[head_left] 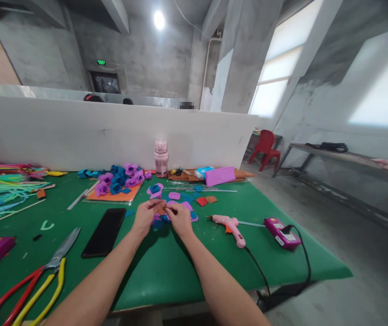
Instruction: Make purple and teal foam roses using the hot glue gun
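Over the middle of the green table, my left hand (pixel 146 216) and my right hand (pixel 180 218) meet with fingertips pinched. Between them shows a small orange-brown paper petal (pixel 161 210), partly hidden by the fingers. Loose purple and blue petals lie beneath and around both hands, among them a purple petal (pixel 174 195) just beyond the fingertips. A red petal (pixel 201 201) and a brown petal (pixel 211 199) rest right of my right hand. To the right, a pink hot glue gun (pixel 229 226) lies on its side, its nozzle toward my hands.
Left of my arms are a black phone (pixel 104 233) and large shears (pixel 56 260) with red and yellow handles. Purple and blue paper flowers (pixel 121 179) sit behind the phone. A pink bottle (pixel 161 158) stands by the white partition (pixel 112 131). The gun's cord runs near a purple power strip (pixel 282 233).
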A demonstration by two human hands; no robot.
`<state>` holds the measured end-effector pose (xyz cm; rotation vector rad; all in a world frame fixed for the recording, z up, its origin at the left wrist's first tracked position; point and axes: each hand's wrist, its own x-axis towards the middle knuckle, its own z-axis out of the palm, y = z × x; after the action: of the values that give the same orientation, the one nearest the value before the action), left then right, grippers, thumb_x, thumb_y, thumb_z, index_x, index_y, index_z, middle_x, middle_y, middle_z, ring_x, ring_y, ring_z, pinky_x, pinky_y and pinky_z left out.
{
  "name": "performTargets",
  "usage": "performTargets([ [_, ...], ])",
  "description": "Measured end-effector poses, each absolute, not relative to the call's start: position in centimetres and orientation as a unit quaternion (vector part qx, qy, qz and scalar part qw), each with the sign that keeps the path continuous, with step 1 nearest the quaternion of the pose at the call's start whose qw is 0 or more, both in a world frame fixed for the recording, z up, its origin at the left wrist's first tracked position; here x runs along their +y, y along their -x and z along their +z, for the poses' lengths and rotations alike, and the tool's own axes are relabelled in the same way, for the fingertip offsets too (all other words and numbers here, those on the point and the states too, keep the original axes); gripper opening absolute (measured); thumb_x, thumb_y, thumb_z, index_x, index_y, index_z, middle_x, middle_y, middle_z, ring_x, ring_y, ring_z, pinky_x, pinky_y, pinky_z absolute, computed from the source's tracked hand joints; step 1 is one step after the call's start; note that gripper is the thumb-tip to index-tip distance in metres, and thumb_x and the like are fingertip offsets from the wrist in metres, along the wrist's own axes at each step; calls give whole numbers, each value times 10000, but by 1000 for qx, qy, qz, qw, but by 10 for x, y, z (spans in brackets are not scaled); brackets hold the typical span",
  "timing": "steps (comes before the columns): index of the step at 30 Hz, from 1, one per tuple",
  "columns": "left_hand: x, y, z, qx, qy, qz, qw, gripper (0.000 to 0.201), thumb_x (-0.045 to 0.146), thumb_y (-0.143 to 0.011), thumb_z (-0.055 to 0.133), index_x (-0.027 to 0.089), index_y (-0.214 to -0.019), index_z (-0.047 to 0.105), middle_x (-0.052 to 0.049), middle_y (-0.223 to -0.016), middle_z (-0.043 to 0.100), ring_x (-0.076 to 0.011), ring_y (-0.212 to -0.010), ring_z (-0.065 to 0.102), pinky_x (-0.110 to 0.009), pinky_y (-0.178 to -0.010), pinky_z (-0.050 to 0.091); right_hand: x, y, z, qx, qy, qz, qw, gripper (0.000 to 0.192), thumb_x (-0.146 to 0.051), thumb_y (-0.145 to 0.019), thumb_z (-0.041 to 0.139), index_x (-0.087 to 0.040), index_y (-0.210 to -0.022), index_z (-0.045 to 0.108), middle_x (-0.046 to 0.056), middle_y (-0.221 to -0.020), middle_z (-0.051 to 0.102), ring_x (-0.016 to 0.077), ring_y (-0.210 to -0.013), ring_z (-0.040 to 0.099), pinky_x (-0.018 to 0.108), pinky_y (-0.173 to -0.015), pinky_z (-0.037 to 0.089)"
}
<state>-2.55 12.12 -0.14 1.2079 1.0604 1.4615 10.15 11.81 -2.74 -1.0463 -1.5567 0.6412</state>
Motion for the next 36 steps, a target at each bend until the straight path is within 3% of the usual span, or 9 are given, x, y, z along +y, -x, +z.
performTargets([
  [9, 120, 33, 9, 397, -546, 626, 391, 199, 345, -695, 663, 151, -715, 622, -24, -695, 649, -157, -755, 615, -311, -808, 464, 103, -110, -10, -629, 484, 231, 563, 202, -345, -819, 505, -238, -810, 677, 41, -802, 652, 173, -717, 543, 288, -689, 402],
  [13, 120, 36, 16, 303, -540, 625, 474, 195, 334, -722, 642, 185, -820, 563, 37, -584, 558, -108, -560, 553, -279, -667, 477, 73, -122, -6, -660, 498, 229, 514, 227, -324, -839, 480, -232, -780, 679, 16, -717, 643, 148, -647, 534, 253, -635, 392],
  [16, 117, 36, 19, 288, -543, 598, 515, 187, 328, -737, 637, 202, -831, 535, 45, -557, 518, -83, -502, 481, -192, -498, 381, 55, -134, -12, -694, 502, 213, 470, 210, -297, -824, 504, -201, -769, 683, 14, -704, 653, 136, -641, 549, 230, -629, 392],
  [20, 117, 35, 18, 327, -560, 594, 475, 205, 339, -706, 661, 189, -796, 554, 52, -569, 489, -63, -497, 422, -174, -484, 335, 56, -159, -19, -652, 585, 174, 450, 252, -304, -837, 473, -173, -759, 674, 17, -705, 664, 136, -635, 561, 222, -616, 396],
  [27, 121, 38, 14, 461, -585, 574, 341, 230, 330, -579, 701, 136, -567, 580, 46, -458, 463, -70, -458, 364, -197, -443, 287, 99, -176, -5, -699, 656, 110, 262, 227, -254, -859, 437, -199, -880, 655, 15, -871, 696, 131, -799, 615, 206, -711, 416],
  [31, 118, 35, 17, 468, -595, 549, 354, 200, 316, -564, 668, 129, -549, 601, 31, -463, 505, -89, -464, 411, -207, -443, 300, 122, -171, -1, -698, 681, 104, 196, 166, -253, -811, 516, -196, -837, 670, 52, -891, 699, 165, -848, 622, 234, -720, 423],
  [36, 118, 33, 16, 464, -599, 545, 360, 196, 279, -552, 659, 136, -474, 551, 44, -417, 453, -79, -437, 388, -200, -426, 298, 137, -163, -6, -704, 691, 112, 125, 129, -303, -684, 660, -205, -767, 672, 41, -863, 699, 176, -805, 628, 224, -637, 433],
])
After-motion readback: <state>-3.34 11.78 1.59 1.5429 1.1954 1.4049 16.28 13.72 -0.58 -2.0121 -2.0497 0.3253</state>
